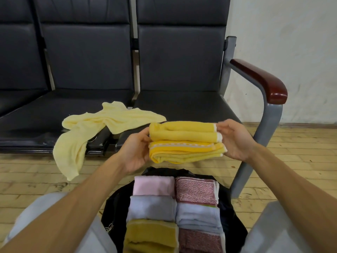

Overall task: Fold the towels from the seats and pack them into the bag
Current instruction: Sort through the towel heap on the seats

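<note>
Above the bag [113, 203], our left hand [135, 152] and right hand [235, 141] pinched the folded yellow towel [186, 141] by its ends; a slack grip could have spilled its folds.

From where I stand, the folded yellow towel [186, 141] hides the fingers of the left hand [135, 152] and some of the right hand [235, 139]. Packed towels [153, 207] cover nearly all of the black bag [114, 203]. The mustard towel [151, 236] runs off the bottom edge. A small metal bit [110, 227] at the bag's rim is too tiny to name.
</note>
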The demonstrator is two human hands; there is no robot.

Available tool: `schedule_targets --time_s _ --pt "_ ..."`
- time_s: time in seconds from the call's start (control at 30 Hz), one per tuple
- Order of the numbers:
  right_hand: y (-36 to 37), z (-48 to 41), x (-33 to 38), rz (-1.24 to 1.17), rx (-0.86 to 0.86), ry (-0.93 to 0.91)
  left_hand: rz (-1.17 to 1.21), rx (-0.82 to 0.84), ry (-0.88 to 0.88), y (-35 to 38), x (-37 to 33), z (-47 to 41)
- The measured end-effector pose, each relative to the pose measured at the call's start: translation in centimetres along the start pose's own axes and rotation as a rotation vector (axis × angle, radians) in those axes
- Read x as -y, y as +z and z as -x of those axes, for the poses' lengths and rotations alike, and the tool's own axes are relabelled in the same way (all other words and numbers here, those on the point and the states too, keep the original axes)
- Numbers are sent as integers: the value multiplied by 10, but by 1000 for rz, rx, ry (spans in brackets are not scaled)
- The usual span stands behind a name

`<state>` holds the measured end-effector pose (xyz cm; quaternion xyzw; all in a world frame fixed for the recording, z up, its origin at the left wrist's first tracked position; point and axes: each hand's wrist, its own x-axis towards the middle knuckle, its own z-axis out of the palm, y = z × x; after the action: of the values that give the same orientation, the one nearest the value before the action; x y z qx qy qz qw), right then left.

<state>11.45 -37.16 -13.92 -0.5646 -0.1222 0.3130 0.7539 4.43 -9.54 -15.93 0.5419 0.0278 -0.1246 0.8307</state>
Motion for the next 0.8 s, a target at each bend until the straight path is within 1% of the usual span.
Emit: schedule_targets --time_s 0.13,0.2,0.27,0.37,0.47,0.53,0.63,0.73,0.8 --pt "7 -7 -9 160 -177 78 -75 -34 -79 4 2 0" --pt "8 -10 -14 226 -170 135 -183 -9 -109 6 7 -2" --pt "6 -11 -16 255 -149 142 -242 -14 -97 6 12 -5" --pt "4 -11 -17 196 -166 163 -209 -52 -44 6 14 -8" --pt "2 -11 -19 163 -147 236 -163 -145 -3 6 14 -9" --pt "-1 -12 -21 164 -171 257 -107 -180 -30 5 16 -11" --pt "-1 -10 -27 214 -216 258 -110 -213 -107 4 24 -10" --pt "-7 -3 -39 289 -221 327 -157 -180 -149 1 44 -8" --pt "-16 6 -48 295 -201 401 -257 -168 -179 4 63 -6"
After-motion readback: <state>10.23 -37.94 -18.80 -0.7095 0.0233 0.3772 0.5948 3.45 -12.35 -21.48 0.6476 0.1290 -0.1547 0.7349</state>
